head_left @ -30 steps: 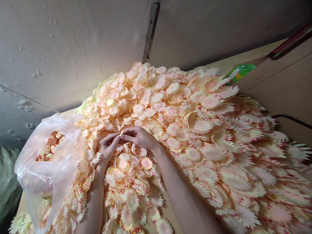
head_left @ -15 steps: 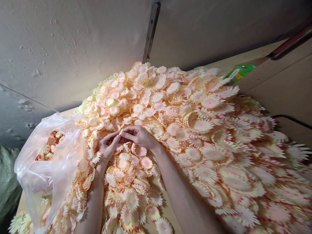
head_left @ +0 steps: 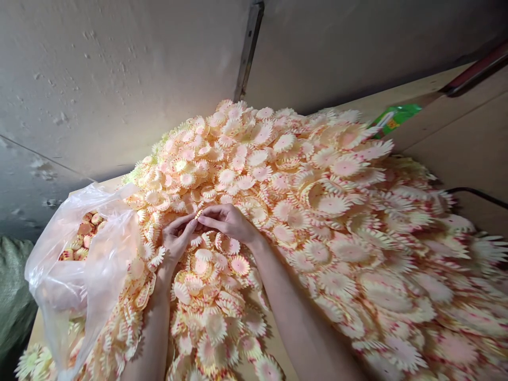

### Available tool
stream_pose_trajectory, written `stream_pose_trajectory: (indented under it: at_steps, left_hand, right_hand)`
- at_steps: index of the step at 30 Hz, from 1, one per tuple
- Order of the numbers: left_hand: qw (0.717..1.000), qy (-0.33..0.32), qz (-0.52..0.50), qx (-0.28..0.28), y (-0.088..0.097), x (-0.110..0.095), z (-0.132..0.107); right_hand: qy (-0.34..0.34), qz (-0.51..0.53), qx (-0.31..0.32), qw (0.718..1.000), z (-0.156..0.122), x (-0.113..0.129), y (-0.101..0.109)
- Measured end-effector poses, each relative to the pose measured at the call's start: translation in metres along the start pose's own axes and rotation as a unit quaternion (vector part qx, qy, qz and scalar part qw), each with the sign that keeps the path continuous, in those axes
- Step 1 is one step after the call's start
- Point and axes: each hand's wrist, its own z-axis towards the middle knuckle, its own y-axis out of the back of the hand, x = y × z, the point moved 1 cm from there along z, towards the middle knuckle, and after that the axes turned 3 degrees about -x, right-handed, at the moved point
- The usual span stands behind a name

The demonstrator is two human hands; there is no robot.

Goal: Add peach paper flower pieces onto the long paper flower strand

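A big heap of pale yellow and pink fabric flower petals (head_left: 317, 211) covers the wooden table (head_left: 456, 132). Over the heap's left part, my left hand (head_left: 177, 241) and my right hand (head_left: 226, 221) meet fingertip to fingertip. Both pinch one small flower piece (head_left: 197, 215) between them. Its far side is hidden by my fingers. More petals lie under and around both forearms.
A clear plastic bag (head_left: 79, 264) holding small round pinkish pieces sits at the left table edge. A green packet (head_left: 395, 117) lies at the back right. A grey wall with a metal strip (head_left: 248, 50) rises behind. A dark cable (head_left: 476, 194) runs at the right.
Almost nothing differs. My two hands stay together on the small flower piece, with only slight finger shifts, and the view has drifted slightly.
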Motion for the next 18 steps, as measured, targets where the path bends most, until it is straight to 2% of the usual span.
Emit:
stream_pose_trajectory:
  at_steps: [18]
  left_hand:
    - [1.0,0.019,0.014,0.004,0.0005,-0.0013,-0.0015]
  right_hand:
    - [0.005,-0.011,0.004,1.0,0.0006,-0.0029,0.0013]
